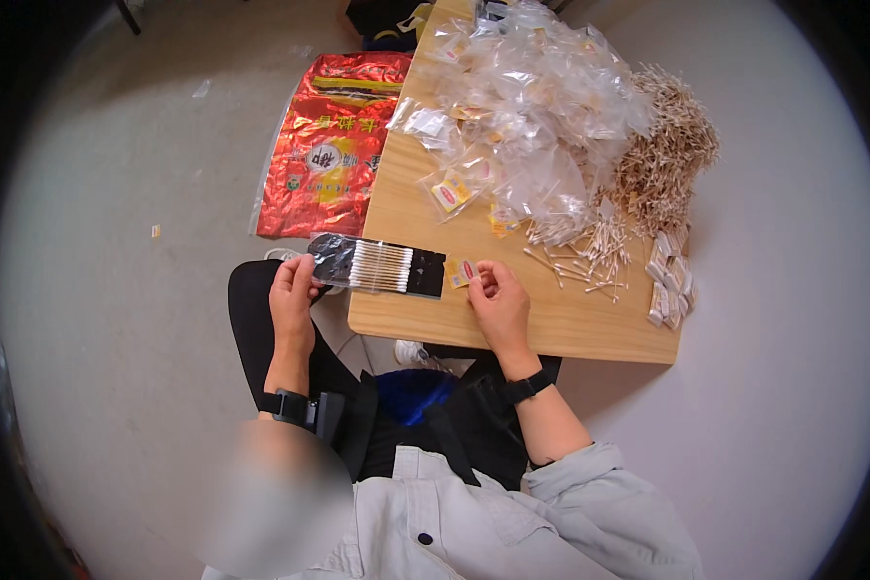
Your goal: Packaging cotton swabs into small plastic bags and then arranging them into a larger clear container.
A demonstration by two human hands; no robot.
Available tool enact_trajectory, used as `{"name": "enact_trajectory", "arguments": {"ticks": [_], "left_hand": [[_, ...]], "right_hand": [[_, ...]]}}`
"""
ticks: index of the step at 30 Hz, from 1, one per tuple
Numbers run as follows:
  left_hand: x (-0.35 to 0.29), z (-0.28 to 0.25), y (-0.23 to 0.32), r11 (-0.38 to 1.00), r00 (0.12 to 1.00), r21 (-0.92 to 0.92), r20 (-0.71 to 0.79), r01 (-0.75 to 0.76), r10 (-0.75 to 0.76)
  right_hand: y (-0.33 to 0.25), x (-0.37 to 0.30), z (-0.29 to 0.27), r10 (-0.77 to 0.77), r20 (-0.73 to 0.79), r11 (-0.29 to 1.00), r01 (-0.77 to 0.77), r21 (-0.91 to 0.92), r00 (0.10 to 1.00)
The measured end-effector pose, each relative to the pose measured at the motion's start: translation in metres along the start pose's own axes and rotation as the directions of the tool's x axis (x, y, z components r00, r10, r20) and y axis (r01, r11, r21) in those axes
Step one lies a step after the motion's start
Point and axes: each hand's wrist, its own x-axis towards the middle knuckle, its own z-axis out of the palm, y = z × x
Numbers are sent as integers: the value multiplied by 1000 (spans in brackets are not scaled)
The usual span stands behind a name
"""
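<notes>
Left-hand fingers: pinched narrow on the left end of a clear bag, which lies over a black board. 1 row of cotton swabs lies on the board, just right of these fingers. Right-hand fingers: curled, nearly closed, on a small yellow card at the board's right end; card-board contact unclear. Beyond the right-hand fingers, on the tabletop: heaped clear bags, loose swabs.
</notes>
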Motion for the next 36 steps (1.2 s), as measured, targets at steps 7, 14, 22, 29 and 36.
{"name": "enact_trajectory", "arguments": {"ticks": [7, 14, 22, 29, 36], "left_hand": [[8, 13, 14, 983, 995, 167, -70, 77, -67], [17, 17, 6, 989, 992, 77, 10, 125, -126], [12, 27, 8, 988, 989, 56, 8, 146, -146], [9, 34, 12, 986, 987, 42, 30, 160, -161], [7, 30, 12, 985, 984, 26, 41, 171, -172]], "right_hand": [[-28, 0, -7, 198, 151, 931, -234, 280, 968], [-48, -3, 12, 181, 320, 857, -308, 412, 930], [-54, -2, 28, 160, 303, 872, -278, 402, 940], [-38, -1, 53, 22, 59, 950, -40, 308, 998], [-40, 5, 57, 139, 120, 921, -172, 348, 983]]}}
